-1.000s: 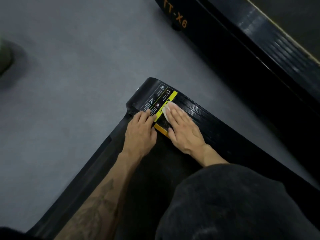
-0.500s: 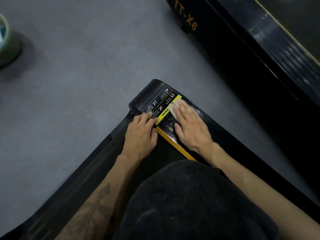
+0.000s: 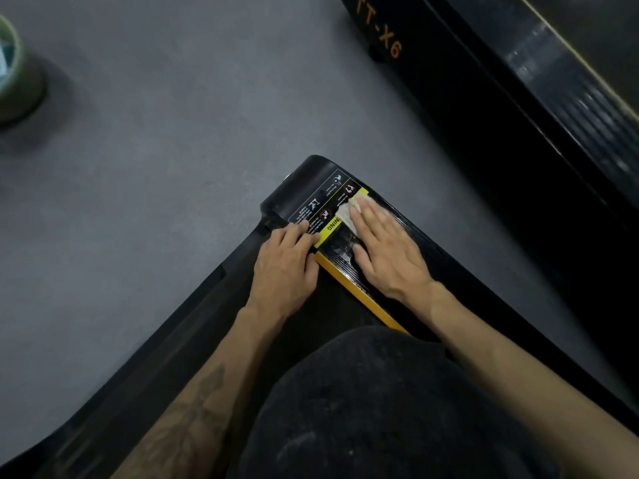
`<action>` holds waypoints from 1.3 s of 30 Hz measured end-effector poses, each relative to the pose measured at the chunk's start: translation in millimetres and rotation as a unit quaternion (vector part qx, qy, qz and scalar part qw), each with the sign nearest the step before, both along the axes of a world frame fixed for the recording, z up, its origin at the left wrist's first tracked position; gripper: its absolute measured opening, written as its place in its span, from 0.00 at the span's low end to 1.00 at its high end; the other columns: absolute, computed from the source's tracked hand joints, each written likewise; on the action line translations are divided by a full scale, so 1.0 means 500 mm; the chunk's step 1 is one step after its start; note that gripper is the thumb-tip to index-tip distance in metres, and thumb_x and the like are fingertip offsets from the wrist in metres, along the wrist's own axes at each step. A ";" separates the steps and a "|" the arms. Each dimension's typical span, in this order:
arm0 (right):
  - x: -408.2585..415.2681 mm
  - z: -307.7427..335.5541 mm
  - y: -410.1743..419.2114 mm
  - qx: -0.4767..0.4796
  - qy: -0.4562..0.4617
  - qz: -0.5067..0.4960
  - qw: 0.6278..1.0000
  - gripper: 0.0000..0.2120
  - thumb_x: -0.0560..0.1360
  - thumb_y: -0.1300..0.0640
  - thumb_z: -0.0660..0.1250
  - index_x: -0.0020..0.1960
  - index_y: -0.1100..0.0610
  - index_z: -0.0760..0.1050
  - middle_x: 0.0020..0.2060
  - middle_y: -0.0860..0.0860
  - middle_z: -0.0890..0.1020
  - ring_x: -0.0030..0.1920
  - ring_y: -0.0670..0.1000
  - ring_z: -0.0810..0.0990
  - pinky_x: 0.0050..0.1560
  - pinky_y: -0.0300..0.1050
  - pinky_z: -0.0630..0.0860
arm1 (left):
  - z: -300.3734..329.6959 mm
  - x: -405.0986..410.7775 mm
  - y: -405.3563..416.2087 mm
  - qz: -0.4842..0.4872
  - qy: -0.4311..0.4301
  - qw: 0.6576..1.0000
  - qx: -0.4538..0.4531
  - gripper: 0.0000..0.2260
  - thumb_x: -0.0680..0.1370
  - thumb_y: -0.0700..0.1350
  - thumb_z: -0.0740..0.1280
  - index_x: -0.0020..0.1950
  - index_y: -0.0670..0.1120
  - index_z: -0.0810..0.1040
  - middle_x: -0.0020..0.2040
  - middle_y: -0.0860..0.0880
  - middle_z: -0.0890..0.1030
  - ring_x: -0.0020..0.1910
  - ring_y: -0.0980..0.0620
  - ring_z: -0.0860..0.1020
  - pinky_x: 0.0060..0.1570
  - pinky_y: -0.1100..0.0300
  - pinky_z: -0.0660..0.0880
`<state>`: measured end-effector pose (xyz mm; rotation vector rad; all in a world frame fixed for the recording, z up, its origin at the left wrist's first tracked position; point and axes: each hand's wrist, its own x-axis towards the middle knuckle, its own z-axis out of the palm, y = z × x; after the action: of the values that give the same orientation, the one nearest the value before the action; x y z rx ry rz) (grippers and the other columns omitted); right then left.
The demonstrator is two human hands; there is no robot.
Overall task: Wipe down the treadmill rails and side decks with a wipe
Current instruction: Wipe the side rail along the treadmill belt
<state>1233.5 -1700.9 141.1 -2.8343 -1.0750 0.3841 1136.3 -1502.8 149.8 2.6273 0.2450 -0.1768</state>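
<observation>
While pressed flat under straight fingers, white wipe on the ribbed black side deck of the near treadmill, at its rear corner, partly over the yellow warning label. Right hand spread over that wipe, palm down, fingers extended and close together, thumb lying along the deck toward the yellow edge strip; only the far end of the wipe showing past the fingertips. Left hand just beside the right one, palm down, released and holding nothing, fingers lightly bent with tips resting on the black sticker with white pictograms on the rounded end cap. A narrow gap between the two hands, with the yellow strip running through it. Tattooed left forearm reaching up from the lower edge; bare right forearm coming in from the lower right. Dark rounded fabric shape low in the middle, between the forearms, covering part of the treadmill; what it is cannot be told. Grey floor around the corner of the machine. Second black treadmill well apart at the upper right, with orange lettering "TT-X6" on its side. Green round container at the left edge, cut off by the frame.
</observation>
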 end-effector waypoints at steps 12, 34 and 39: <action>-0.027 -0.001 0.010 0.002 0.022 0.089 0.996 0.31 0.84 0.45 0.46 0.84 0.55 0.47 0.84 0.52 0.47 0.83 0.50 0.43 0.83 0.51 0.45 | -0.012 -0.009 0.004 -0.010 -0.017 1.000 0.004 0.20 0.81 0.47 0.65 0.73 0.49 0.74 0.75 0.48 0.71 0.70 0.50 0.69 0.66 0.51 0.73; 0.024 0.004 0.079 0.011 0.021 -0.013 1.000 0.34 0.82 0.42 0.39 0.84 0.56 0.45 0.83 0.54 0.45 0.83 0.51 0.41 0.83 0.51 0.44 | -0.010 -0.012 0.012 0.025 -0.013 0.999 -0.041 0.23 0.82 0.45 0.67 0.77 0.45 0.70 0.81 0.45 0.62 0.81 0.47 0.59 0.79 0.47 0.61; -0.004 -0.009 0.097 0.000 0.009 0.009 1.000 0.33 0.83 0.41 0.42 0.84 0.55 0.44 0.84 0.54 0.45 0.83 0.53 0.40 0.83 0.54 0.44 | -0.007 -0.018 0.023 0.000 -0.010 1.000 -0.029 0.25 0.82 0.44 0.66 0.79 0.45 0.67 0.82 0.45 0.60 0.82 0.48 0.56 0.80 0.47 0.59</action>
<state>1231.3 -1652.3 136.7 -2.8168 -1.0983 0.4112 1127.0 -1491.5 146.2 2.5711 0.2306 -0.1561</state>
